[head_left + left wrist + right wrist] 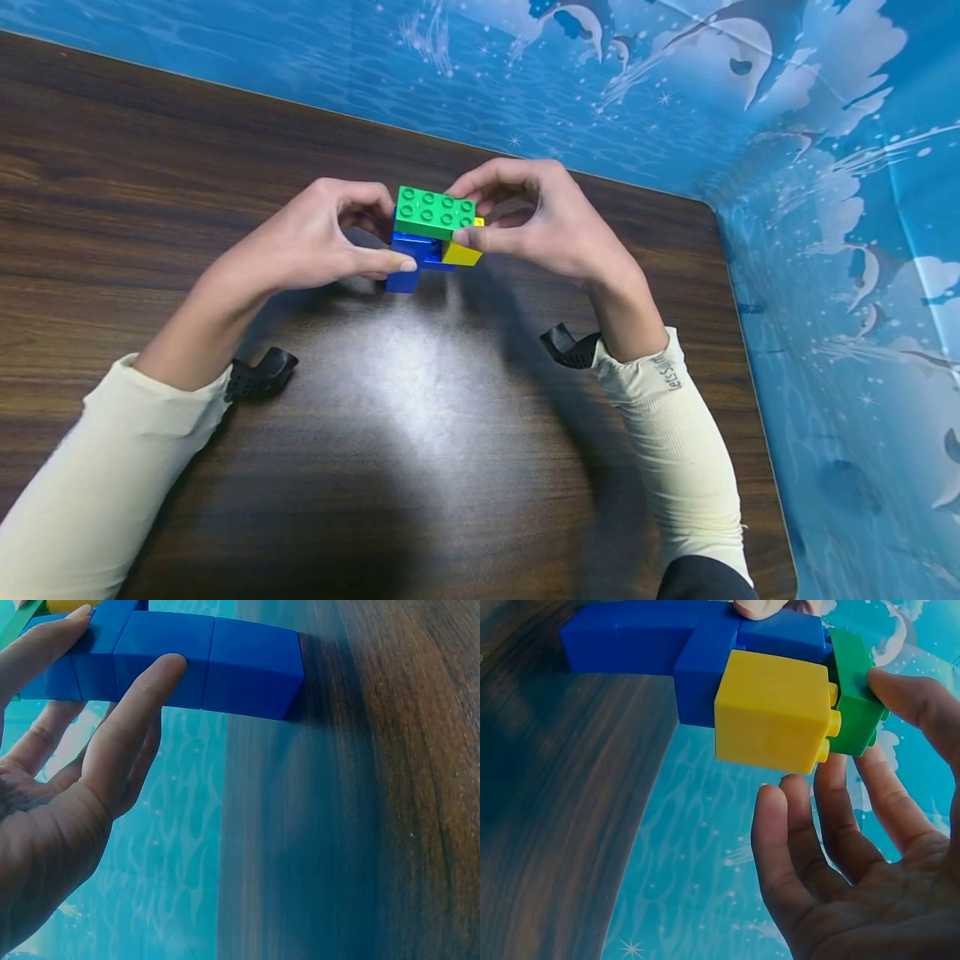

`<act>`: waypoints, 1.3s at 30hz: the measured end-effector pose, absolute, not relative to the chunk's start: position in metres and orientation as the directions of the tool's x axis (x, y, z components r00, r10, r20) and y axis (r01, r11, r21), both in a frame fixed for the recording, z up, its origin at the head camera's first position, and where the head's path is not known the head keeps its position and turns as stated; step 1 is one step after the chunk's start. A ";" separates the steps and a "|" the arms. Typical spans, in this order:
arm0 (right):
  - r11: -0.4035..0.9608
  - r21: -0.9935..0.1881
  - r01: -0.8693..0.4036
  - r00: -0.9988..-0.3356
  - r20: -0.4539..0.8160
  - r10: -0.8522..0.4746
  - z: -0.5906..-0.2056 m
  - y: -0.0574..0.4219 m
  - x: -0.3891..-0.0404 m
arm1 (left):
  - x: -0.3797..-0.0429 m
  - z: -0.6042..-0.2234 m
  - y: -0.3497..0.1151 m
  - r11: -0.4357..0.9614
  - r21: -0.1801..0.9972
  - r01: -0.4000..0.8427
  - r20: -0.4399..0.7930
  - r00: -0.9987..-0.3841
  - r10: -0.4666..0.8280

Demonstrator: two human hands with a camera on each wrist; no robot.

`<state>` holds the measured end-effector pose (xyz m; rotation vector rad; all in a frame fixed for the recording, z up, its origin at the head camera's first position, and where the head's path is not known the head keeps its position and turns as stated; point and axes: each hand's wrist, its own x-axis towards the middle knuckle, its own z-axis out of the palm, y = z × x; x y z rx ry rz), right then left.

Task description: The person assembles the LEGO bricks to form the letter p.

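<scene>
Several blue toy building blocks [402, 281] form an upright column on the table, with a blue piece jutting out at its side. On that piece sits a yellow block [769, 709], studs up. My left hand [311, 237] grips the column from the left, thumb on the near face, fingers partly hidden behind. Over the top lies a green eight-stud brick [431, 212], spanning from the blue column towards the yellow block. My right hand [558, 217] pinches its right end between thumb and fingers. In the right wrist view, the yellow studs [832, 722] show beside the green brick's underside.
The dark wood-grain table [337, 500] ends at a blue curtain [300, 50] with dolphin prints, behind and to the right. Black wrist mounts [262, 375] stick out from the cream sleeves [142, 467]. Shadows of the arms fall across the tabletop.
</scene>
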<state>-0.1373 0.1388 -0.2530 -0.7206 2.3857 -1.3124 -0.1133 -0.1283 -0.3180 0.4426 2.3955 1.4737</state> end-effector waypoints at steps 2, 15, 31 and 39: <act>0.447 -0.849 -0.281 -0.819 -0.031 -0.573 -0.253 0.139 -0.137 | -0.113 -0.318 -0.128 0.432 0.896 0.105 -0.090 -0.909 0.407; 0.452 -0.814 -0.365 -0.794 0.019 -0.608 -0.254 0.139 -0.138 | -0.114 -0.318 -0.129 0.422 0.901 0.101 -0.094 -0.905 0.416; 0.484 -0.760 -0.433 -0.763 0.023 -0.646 -0.255 0.138 -0.142 | -0.114 -0.319 -0.129 0.421 0.899 0.124 -0.074 -0.903 0.424; 0.491 -0.753 -0.438 -0.763 0.022 -0.647 -0.254 0.135 -0.142 | -0.115 -0.319 -0.130 0.439 0.888 0.135 -0.073 -0.902 0.426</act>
